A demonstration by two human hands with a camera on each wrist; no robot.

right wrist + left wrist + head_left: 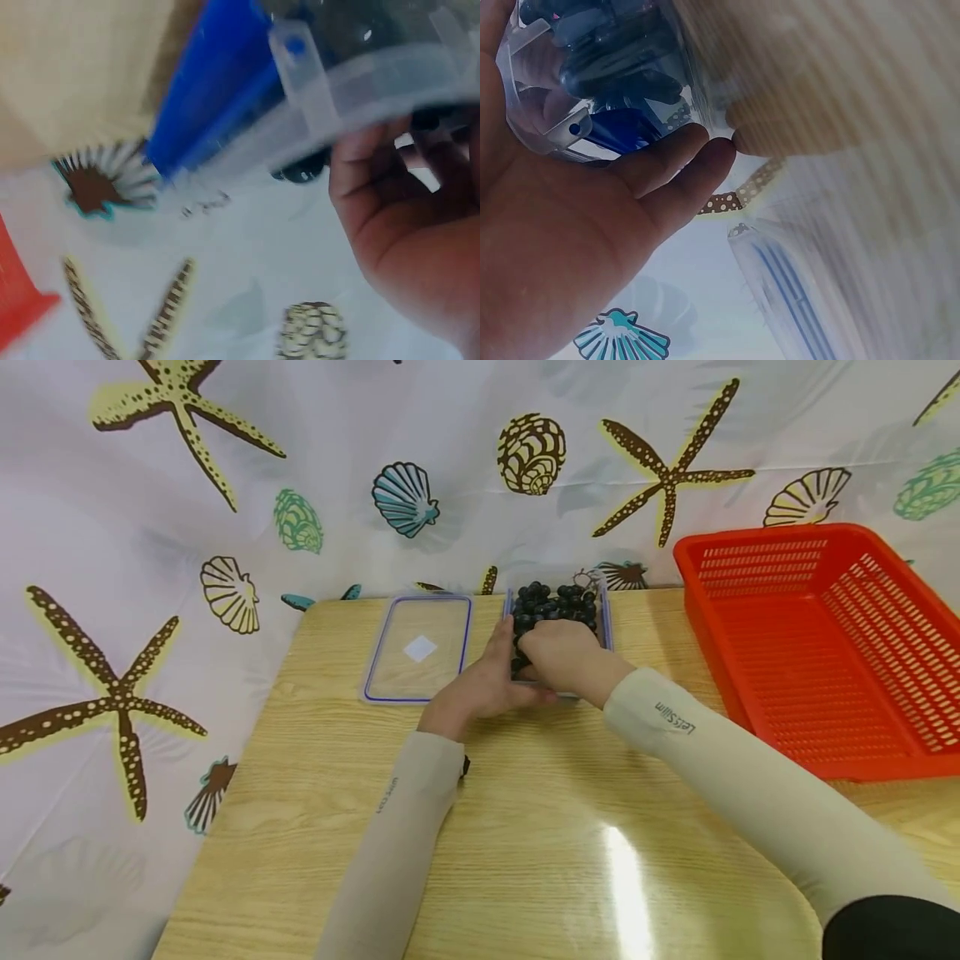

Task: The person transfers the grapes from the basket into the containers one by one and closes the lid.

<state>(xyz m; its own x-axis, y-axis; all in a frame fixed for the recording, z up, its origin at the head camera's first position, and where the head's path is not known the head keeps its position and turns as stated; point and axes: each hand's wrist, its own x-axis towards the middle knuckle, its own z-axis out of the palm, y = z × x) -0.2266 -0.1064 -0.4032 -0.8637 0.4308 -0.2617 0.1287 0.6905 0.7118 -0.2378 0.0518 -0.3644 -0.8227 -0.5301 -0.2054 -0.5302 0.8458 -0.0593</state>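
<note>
A clear plastic container with a blue-edged rim stands at the table's far edge, filled with dark grapes. My left hand rests against its near left corner, fingers fairly straight along the side and thumb across the front. In the left wrist view those fingers touch the clear wall. My right hand reaches in over the near part of the container, its fingers curled among the grapes. The right wrist view shows the curled right hand at the rim; its fingertips are partly hidden.
Left of the container lies a clear lid with a blue seal and a whitish diamond-shaped patch. A red plastic basket stands at the right. Behind the wooden table hangs a white cloth printed with starfish and shells.
</note>
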